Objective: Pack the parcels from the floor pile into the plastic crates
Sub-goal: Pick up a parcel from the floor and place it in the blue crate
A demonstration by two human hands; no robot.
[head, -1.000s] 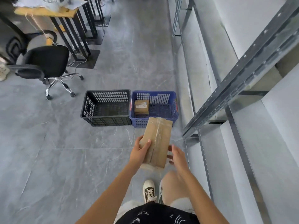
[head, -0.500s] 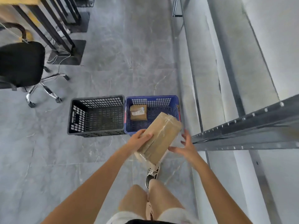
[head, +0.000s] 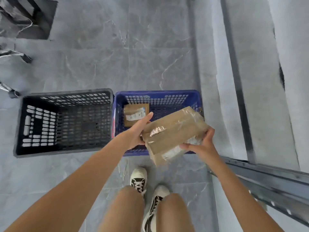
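Brown taped parcel (head: 173, 133) held tilted above blue crate (head: 192, 97), gripped by left hand (head: 138, 129) and right hand (head: 202, 144), fingers (head: 209, 133) curled on its edges. Smaller parcel (head: 136, 114) inside; black crate (head: 25, 124) alongside.

you hold a tan brown parcel (head: 173, 133) wrapped in clear glossy tape. the small parcel (head: 136, 114) is brown with a white label. its crate (head: 190, 97) is blue, the other crate (head: 25, 124) black, both lattice-patterned. the floor (head: 133, 56) is grey with white marble veins. your shoes (head: 145, 195) are white with black markings.
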